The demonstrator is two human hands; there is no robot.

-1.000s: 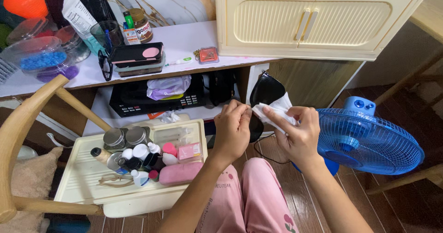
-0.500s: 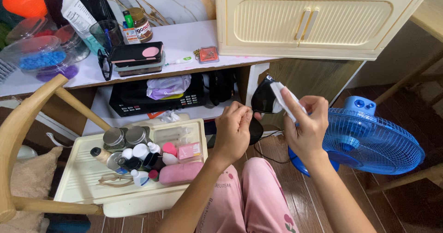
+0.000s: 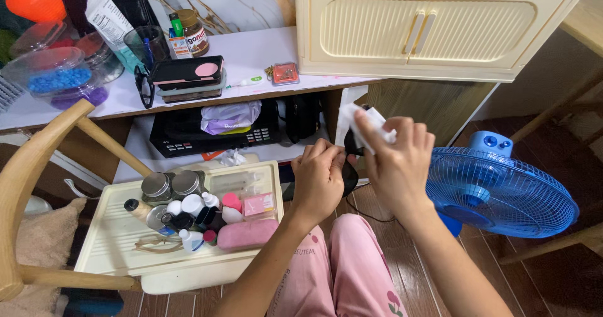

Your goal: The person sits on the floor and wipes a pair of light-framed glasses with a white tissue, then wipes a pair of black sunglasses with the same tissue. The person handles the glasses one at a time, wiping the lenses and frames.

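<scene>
My left hand (image 3: pixel 318 177) pinches the lower part of a pair of black sunglasses (image 3: pixel 349 172), held up in front of me over my lap. My right hand (image 3: pixel 394 160) presses a white tissue (image 3: pixel 359 121) over the upper lens, so that most of that lens is hidden behind the tissue and my fingers. Both hands are close together, just left of a blue fan.
A blue floor fan (image 3: pixel 499 192) stands right of my hands. A cream tray (image 3: pixel 113 241) with jars, small bottles and a pink case sits to the left. Behind are a white desk (image 3: pixel 251 56), a black keyboard-like device (image 3: pixel 182 138), a cream cabinet (image 3: pixel 433 25) and a wooden chair (image 3: pixel 38 166).
My right hand has moved left and up with the tissue, from beside the lens to over it. The dark upper lens, visible before, is now mostly covered. My left hand has stayed put.
</scene>
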